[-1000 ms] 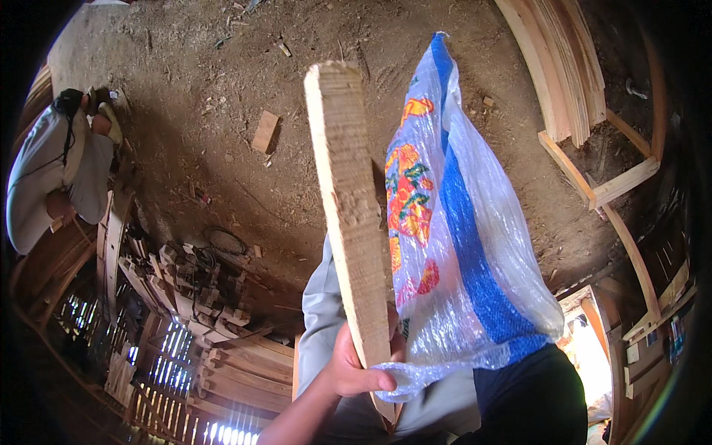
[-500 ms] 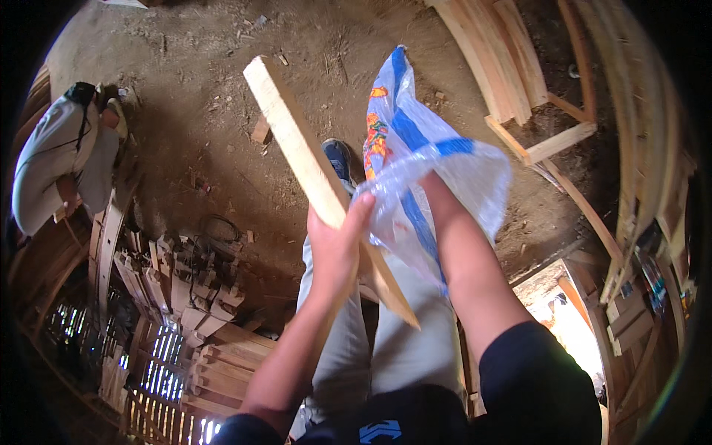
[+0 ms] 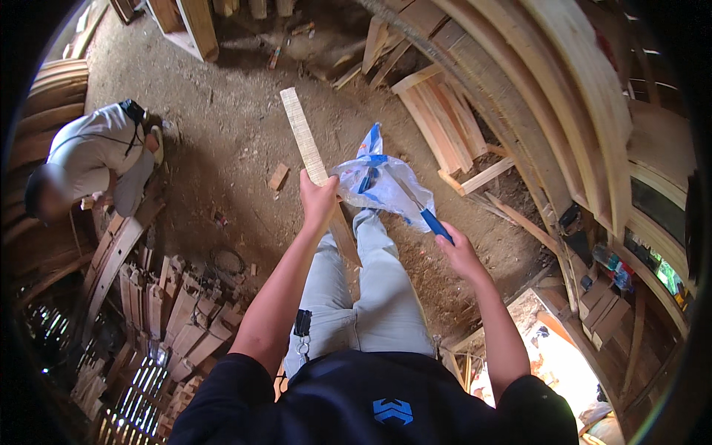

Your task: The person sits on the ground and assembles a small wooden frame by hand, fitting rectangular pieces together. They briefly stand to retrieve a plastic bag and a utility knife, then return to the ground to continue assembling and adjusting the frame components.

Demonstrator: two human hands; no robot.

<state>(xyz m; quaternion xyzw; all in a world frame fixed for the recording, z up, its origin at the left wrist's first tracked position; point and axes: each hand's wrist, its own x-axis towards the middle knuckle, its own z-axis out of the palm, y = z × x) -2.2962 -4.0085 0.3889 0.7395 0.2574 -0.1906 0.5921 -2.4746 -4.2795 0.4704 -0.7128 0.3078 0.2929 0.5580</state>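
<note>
Withdrawn rightward from the plastic bag (image 3: 394, 199): right hand (image 3: 461, 252), closed round blue-handled tool (image 3: 436, 225), grip now exposed; left hand (image 3: 319, 199), clenched on wooden bar (image 3: 302, 135) and bag.

Blue-handled tool (image 3: 432, 220), tip unclear (near plastic bag (image 3: 389, 197)), co-worker's head (image 3: 46, 193) blurred

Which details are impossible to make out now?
In the head view:
- Inside of the translucent white plastic bag with blue stripes: hidden by crumpled folds.
- Far end of the blue-handled metal tool: lost against that plastic.
- Part of the long pale wooden bar: covered by the left hand.
</note>
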